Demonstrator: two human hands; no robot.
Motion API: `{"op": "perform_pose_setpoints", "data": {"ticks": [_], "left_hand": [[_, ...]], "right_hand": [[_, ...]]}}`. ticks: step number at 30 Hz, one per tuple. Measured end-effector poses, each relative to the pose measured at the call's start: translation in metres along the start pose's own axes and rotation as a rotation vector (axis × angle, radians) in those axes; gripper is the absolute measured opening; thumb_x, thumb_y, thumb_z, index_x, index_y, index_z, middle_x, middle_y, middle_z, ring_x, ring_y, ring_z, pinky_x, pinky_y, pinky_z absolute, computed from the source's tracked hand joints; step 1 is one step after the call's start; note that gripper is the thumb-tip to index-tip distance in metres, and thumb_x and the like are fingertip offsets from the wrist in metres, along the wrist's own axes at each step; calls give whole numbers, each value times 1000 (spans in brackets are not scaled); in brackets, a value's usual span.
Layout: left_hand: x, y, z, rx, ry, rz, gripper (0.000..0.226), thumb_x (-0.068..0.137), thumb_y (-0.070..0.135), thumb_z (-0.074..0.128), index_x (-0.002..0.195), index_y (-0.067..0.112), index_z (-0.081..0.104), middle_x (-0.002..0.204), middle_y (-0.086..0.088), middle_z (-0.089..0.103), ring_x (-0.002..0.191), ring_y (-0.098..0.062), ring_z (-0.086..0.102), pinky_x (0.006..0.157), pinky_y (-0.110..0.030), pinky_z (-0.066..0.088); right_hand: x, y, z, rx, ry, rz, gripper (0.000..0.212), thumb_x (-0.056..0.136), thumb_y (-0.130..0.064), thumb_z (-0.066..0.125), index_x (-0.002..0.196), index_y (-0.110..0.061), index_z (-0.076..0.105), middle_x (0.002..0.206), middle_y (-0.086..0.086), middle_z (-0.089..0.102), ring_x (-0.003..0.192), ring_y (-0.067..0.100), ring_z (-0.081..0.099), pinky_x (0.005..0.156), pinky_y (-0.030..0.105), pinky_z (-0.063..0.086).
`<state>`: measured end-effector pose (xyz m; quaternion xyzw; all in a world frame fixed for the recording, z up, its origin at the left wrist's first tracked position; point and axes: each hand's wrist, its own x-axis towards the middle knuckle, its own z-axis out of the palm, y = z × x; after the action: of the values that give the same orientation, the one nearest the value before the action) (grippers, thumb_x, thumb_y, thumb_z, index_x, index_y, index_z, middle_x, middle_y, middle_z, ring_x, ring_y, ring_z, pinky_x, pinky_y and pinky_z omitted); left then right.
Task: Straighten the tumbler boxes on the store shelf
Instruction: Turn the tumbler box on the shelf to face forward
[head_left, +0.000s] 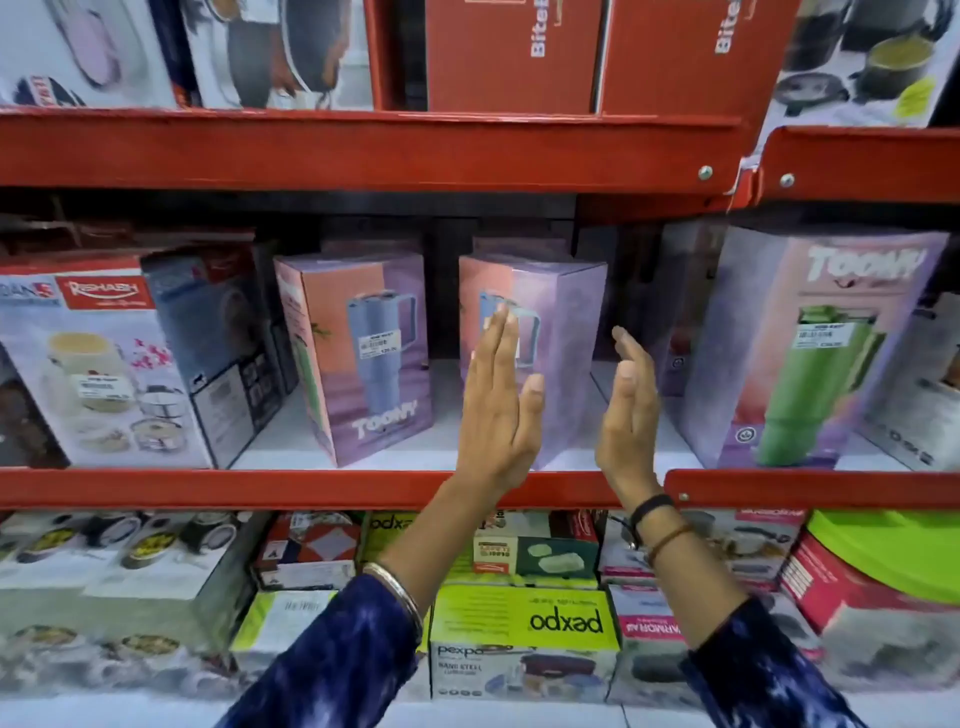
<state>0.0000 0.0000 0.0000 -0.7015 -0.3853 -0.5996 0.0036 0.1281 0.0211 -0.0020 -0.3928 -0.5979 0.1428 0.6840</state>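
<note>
Three Toony tumbler boxes stand on the middle shelf (311, 488). The left box (358, 353) shows a blue tumbler and is turned slightly. The middle box (566, 332) stands corner-forward. The right box (810, 348) shows a green tumbler. My left hand (501, 405) is flat and open in front of the middle box's left face, hiding part of it. My right hand (628, 410) is open, edge-on, just off that box's right side. Whether either hand touches the box is unclear.
A white cookware box (98, 364) and a dark box (223, 343) fill the shelf's left end. Red shelf beams (363, 150) run above and below. Green Pexpo boxes (524, 639) sit on the lower shelf, and red boxes (514, 52) on the top one.
</note>
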Motion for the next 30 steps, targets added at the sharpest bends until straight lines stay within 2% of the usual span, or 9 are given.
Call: {"op": "perform_pose_setpoints", "data": {"ticks": [4, 7, 11, 14, 17, 20, 23, 26, 30], "left_hand": [[-11, 0, 22, -25, -33, -194, 64, 96, 51, 19, 151, 21, 9, 159, 12, 2, 147, 4, -5, 120, -25, 2], [-17, 1, 33, -88, 6, -344, 62, 92, 53, 18, 149, 30, 9, 155, 17, 7, 139, 17, -7, 121, -33, 1], [-19, 12, 36, -205, 101, -473, 66, 88, 57, 18, 146, 27, 26, 144, 6, 24, 140, -5, 16, 121, -44, 12], [-12, 15, 31, -273, 86, -501, 73, 84, 62, 20, 144, 23, 33, 140, 4, 27, 140, -18, 25, 120, -43, 19], [0, 12, 21, -327, 58, -515, 69, 81, 67, 21, 138, 31, 37, 137, -4, 35, 134, -24, 35, 116, -48, 27], [12, 1, 9, -369, 25, -496, 58, 84, 70, 19, 125, 36, 42, 130, -4, 43, 128, -26, 42, 111, -51, 34], [19, -20, -1, -418, 33, -485, 65, 86, 74, 21, 130, 34, 48, 133, 2, 51, 129, -19, 47, 110, -51, 37], [23, -33, -11, -470, 4, -513, 61, 85, 77, 24, 126, 42, 51, 132, 3, 57, 126, -20, 52, 105, -54, 43], [24, -46, -21, -599, -5, -589, 82, 74, 84, 34, 130, 28, 52, 135, -5, 58, 126, -25, 54, 106, -56, 42]], "right_hand": [[13, 12, 0, 97, -43, 268, 61, 95, -47, 22, 143, -14, 38, 151, 2, 40, 137, 9, 35, 117, 27, 24], [25, 21, 3, 197, -133, 413, 64, 96, -52, 19, 145, -15, 37, 153, 4, 39, 138, 12, 37, 118, 33, 27], [33, 21, 1, 284, -226, 486, 59, 99, -49, 15, 135, -16, 50, 135, 2, 55, 117, 13, 55, 94, 20, 44], [33, 20, 1, 325, -189, 504, 60, 98, -51, 19, 132, -15, 53, 136, 6, 58, 121, 18, 56, 99, 26, 45], [34, 12, 1, 357, -148, 521, 61, 97, -52, 22, 130, -13, 54, 136, 9, 58, 122, 20, 56, 105, 35, 44], [30, 3, 1, 364, -132, 519, 63, 95, -56, 22, 130, -15, 55, 134, 7, 59, 120, 20, 56, 105, 38, 44], [20, -6, 5, 369, -111, 511, 55, 96, -54, 24, 122, -21, 59, 121, 1, 62, 121, 23, 56, 106, 43, 44], [9, -12, 11, 391, -98, 482, 47, 97, -50, 24, 111, -25, 62, 114, -4, 64, 115, 18, 60, 101, 40, 47], [-9, -13, 20, 401, -73, 449, 47, 98, -46, 24, 109, -21, 63, 114, -5, 65, 110, 11, 62, 92, 31, 50]]}}
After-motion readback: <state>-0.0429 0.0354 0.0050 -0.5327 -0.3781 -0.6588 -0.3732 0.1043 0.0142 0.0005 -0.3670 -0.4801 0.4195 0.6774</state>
